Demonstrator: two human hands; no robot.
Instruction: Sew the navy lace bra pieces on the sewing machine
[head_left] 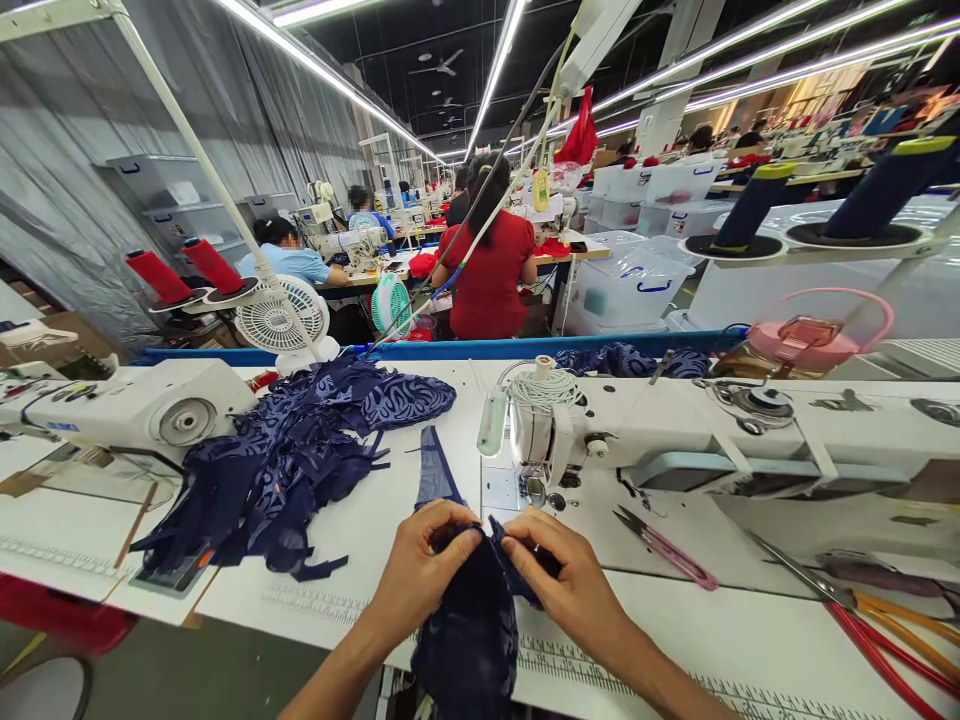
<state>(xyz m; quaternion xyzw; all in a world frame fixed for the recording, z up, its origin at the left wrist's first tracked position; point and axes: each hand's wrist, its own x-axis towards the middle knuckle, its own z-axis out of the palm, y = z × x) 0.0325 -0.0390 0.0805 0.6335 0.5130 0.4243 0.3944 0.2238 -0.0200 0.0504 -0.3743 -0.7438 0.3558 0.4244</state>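
Note:
A dark navy bra piece [469, 640] hangs over the front edge of the white sewing table, and a sheer strip of it reaches up past my fingers. My left hand [431, 560] pinches its upper edge between thumb and fingers. Just beside it, my right hand [559, 570] grips another edge of the same garment; the two pinches almost meet. The needle area of the white sewing machine [536, 450] lies right beyond my hands. To the left, a heap of navy patterned bra pieces [300, 460] covers the table.
Pink-handled snips [667, 550] and large scissors [825, 585] lie to the right. A second sewing machine [180, 410] stands at left, near a white fan [281, 315]. Thread cones [757, 205] rise at upper right. A person in red [487, 270] sits ahead.

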